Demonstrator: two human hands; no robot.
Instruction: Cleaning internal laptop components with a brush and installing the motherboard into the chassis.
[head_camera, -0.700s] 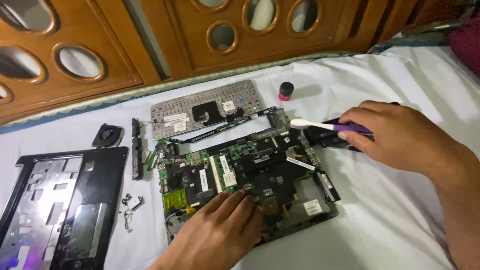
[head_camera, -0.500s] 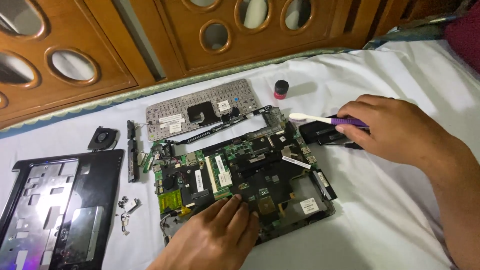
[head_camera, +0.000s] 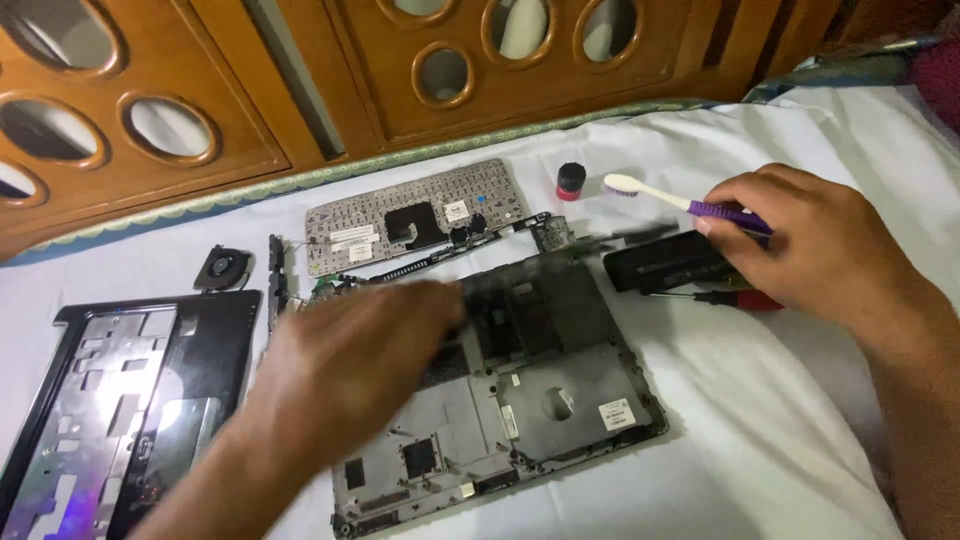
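Right hand gripping toothbrush, left hand blurred over laptop base

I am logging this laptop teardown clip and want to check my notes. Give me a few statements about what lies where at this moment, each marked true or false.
1. The right hand holds a toothbrush with a purple handle and white head. True.
2. The grey laptop keyboard lies face up with its keys showing. False: its back faces up, with stickers and a ribbon cable.
3. The small black cooling fan sits on the white sheet near the wooden panel. True.
4. The black laptop palm-rest frame lies to the right of the grey bottom case. False: it lies on the left.
5. The little black and red bottle is in the left hand. False: it stands alone beyond the keyboard.
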